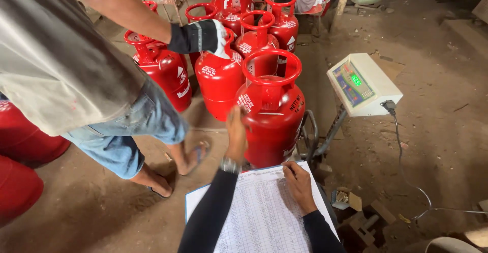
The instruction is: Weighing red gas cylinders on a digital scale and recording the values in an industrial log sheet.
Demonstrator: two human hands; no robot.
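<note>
1. The left hand [236, 133] reaches forward with its fingers laid flat and open against the side of the nearest red gas cylinder [272, 115], touching it without gripping.
2. The right hand [299, 184] rests on the ruled sheet [259, 217], fingers curled closed as if around a pen; the pen itself is too small to make out, so I cannot tell what it grips.
3. The cylinder stands upright, apparently on the weighing platform whose frame [311, 136] shows just beside its base, with the scale display [362, 83] on its post to the right.
4. To do this step well, I judge the left hand should only steady the cylinder lightly; pressing on it would likely disturb the reading.
5. The writing hand needs the sheet kept flat and the eyes on the right row.
6. The cylinder's long axis runs vertically, its ring handle and valve pointing up, its base down.
7. Other cylinders [218, 80] stand close behind, where a co-worker's gloved hand [201, 37] rests on one.
</note>
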